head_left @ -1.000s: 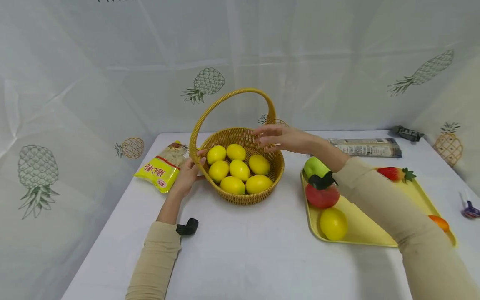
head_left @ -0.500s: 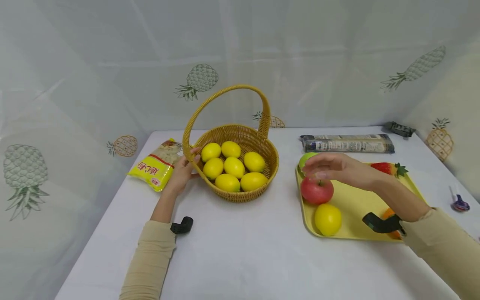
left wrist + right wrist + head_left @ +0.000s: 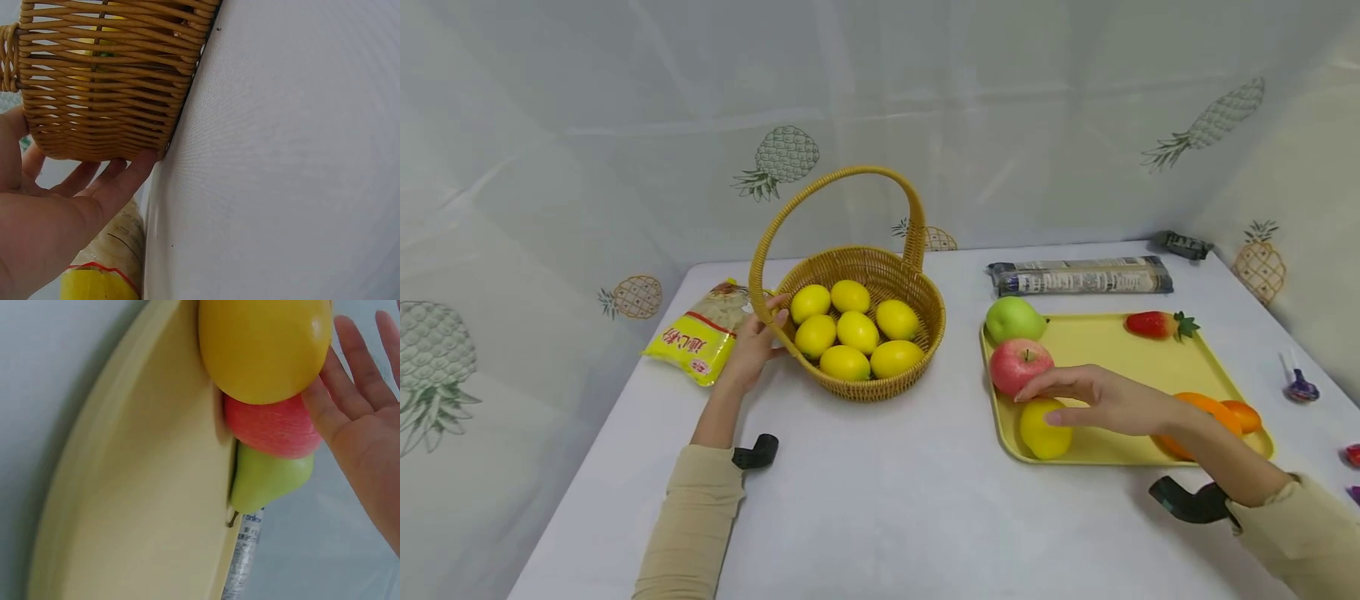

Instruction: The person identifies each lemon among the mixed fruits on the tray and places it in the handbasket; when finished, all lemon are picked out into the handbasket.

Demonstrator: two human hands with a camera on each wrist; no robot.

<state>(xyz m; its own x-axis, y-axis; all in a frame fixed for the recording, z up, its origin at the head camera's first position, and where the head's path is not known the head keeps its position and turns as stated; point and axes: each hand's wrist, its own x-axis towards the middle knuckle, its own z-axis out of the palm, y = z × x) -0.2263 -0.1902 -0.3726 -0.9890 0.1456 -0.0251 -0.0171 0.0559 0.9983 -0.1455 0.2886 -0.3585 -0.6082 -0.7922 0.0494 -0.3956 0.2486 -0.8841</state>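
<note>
A wicker basket [image 3: 867, 388] with a tall arched handle holds several yellow lemons [image 3: 857, 332]. My left hand [image 3: 748, 346] rests against its left side, fingers spread along the woven wall and thumb near the rim, as the left wrist view shows. On the yellow tray [image 3: 1120, 354], a pear [image 3: 1014, 319], a red apple [image 3: 1018, 363] and a yellow lemon-like fruit [image 3: 1042, 433] line the left edge. Over that yellow fruit reaches my right hand [image 3: 1101, 400], its fingers extended and relaxed. In the right wrist view, one fingertip [image 3: 319, 403] is right beside the fruit's edge.
Left of the basket lies a yellow snack bag [image 3: 700, 337]. Behind the tray is a long dark packet [image 3: 1082, 275], with a small black wrapper [image 3: 1183, 244] beyond. The tray also bears a strawberry [image 3: 1152, 324] and orange fruit [image 3: 1206, 408]. A lollipop [image 3: 1302, 387] lies at right.
My right hand has moved from above the basket, right and nearer, to the yellow fruit on the tray. My left hand stays at the basket. The head view has shifted slightly right.
</note>
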